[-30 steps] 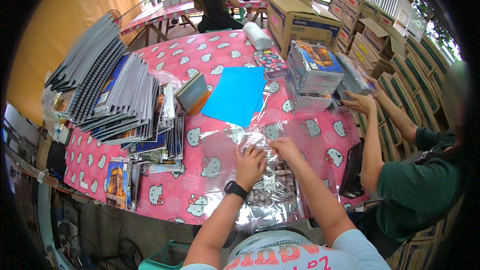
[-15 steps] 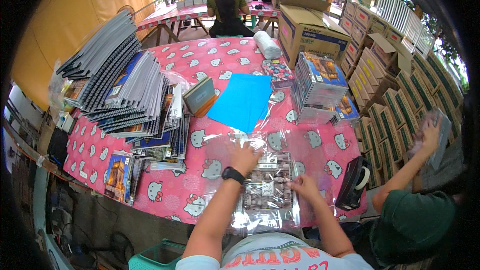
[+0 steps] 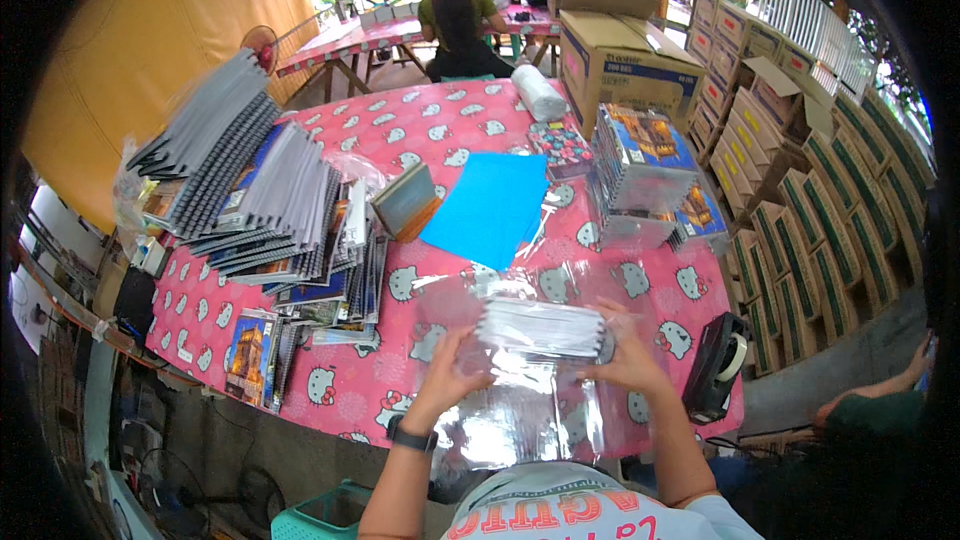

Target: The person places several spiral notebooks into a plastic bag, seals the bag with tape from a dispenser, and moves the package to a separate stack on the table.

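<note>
A stack of spiral notebooks [image 3: 545, 328] is tipped up in front of me, its white page edges showing. My left hand [image 3: 452, 377], with a dark watch on its wrist, closes on the stack's left end. On the right end, my right hand [image 3: 628, 352] grips it with the fingers partly behind. Under and in front of the stack lies clear plastic film [image 3: 530, 425], shiny and wrinkled. Beyond it rest blue sheets [image 3: 485, 208]. A black tape dispenser [image 3: 716, 368] stands to the right of my right hand.
Tall piles of spiral notebooks [image 3: 270, 195] fill the table's left side. Wrapped notebooks [image 3: 645, 165] are stacked at the right, near a large carton [image 3: 630, 65]. Many boxes [image 3: 810, 210] line the right side. A co-worker's green sleeve [image 3: 875, 412] shows at far right; people sit beyond.
The notebooks lay flat with their printed cover up; now both hands hold them tipped on edge. My left hand has drawn nearer to me. The co-worker at right has moved away toward the edge.
</note>
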